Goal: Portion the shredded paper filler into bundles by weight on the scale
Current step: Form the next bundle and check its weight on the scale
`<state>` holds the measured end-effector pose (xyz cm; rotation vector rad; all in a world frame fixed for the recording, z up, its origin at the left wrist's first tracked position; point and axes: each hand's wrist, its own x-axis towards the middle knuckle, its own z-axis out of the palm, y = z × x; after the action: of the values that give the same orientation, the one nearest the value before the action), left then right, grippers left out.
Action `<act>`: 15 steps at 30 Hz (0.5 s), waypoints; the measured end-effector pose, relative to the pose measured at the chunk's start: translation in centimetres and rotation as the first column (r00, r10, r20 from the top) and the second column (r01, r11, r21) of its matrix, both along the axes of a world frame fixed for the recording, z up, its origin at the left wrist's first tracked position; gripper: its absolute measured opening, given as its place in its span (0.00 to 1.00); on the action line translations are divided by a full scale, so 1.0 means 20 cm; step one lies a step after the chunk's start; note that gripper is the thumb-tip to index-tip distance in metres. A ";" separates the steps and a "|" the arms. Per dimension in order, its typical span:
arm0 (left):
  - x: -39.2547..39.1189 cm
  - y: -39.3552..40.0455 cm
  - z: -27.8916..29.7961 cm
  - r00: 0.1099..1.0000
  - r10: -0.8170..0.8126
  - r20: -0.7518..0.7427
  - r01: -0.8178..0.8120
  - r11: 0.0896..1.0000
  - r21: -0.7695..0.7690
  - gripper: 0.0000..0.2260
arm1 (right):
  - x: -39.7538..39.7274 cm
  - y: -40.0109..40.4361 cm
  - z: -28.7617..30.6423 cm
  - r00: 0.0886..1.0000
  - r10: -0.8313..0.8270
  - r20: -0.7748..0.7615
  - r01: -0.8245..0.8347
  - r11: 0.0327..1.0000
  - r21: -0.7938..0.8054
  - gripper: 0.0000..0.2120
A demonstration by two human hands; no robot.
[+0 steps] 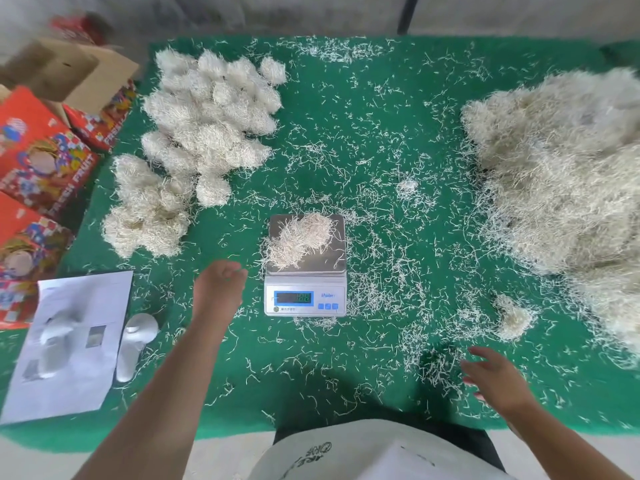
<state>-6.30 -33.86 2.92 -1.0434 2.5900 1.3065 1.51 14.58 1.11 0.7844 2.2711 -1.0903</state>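
Two bare forearms reach out from the bottom of my view over the green desk [381, 140]. My left hand [220, 289] hovers just left of the digital scale [305, 268], knuckles up, its fingers [230, 270] curled in toward the palm with nothing visibly between them; it sits beside the front-left corner of the steel pan without touching it. My right hand [498, 379] hangs low at the right, palm down, fingers [479, 353] spread and straight, above loose strands and holding nothing. A small bundle of shredded paper [301, 239] lies on the scale's pan, spilling slightly over its left edge, apart from both hands and nearer the left one. I read the scale's blue-framed display as roughly "128", though it is blurred, and a blue brand word beside it is illegible. Finished bundles [207, 119] are heaped at the far left of the desk, and the big loose heap of filler [561, 174] fills the right side, with a small clump [514, 320] just beyond my right hand. Red cartons [45, 157] off the left edge read "FRESH FRUIT". A printed sheet [69, 344] and a white handheld device [135, 341] lie at near left.
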 end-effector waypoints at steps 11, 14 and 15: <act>0.02 0.04 -0.04 1.000 0.008 -0.021 -0.008 1.000 0.020 0.29 | 0.06 0.05 -0.02 0.997 -0.080 0.008 0.080 0.997 -0.008 0.18; -0.01 0.09 -0.01 0.993 0.002 -0.121 0.004 0.999 0.048 0.39 | 0.12 0.08 -0.04 0.995 -0.098 0.022 0.098 0.995 0.016 0.16; -0.03 0.10 0.00 0.988 -0.013 -0.155 0.022 0.998 0.054 0.40 | 0.14 0.09 -0.05 0.994 -0.110 0.027 0.109 0.994 0.020 0.16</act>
<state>-6.84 -31.85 2.96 -0.9443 2.6473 1.5023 4.35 16.44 0.09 0.9359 2.2404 -1.1011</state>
